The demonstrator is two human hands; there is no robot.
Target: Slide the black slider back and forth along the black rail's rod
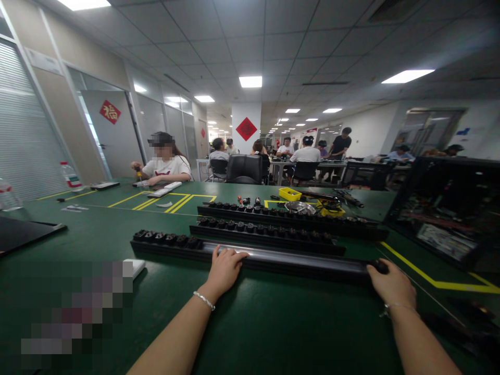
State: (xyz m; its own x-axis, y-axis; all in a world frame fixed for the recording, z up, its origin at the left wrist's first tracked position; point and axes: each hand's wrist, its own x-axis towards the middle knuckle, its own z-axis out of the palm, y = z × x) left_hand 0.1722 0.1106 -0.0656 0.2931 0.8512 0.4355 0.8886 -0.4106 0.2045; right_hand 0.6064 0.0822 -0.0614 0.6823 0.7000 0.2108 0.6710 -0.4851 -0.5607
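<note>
A long black power strip (289,260) lies across the green table in front of me. Black sockets (171,238) fill its left end, while the stretch to their right is a smooth, bare channel. My left hand (224,268) grasps the strip just right of those sockets, its fingers over the top. At the far right end, my right hand (394,284) is closed around a small dark piece (380,266), partly hidden by the fingers; it looks like a socket, touching the strip's end. Two similar strips with sockets, a nearer one (269,232) and a farther one (281,213), lie behind.
Beyond the strips are a yellow tray (289,194), a metal dish (300,208) and loose tools (347,198). An open black case (449,208) stands at right. A blurred-out item lies at left. Across the table (97,224), a person (166,161) works; bottles (71,177) stand left.
</note>
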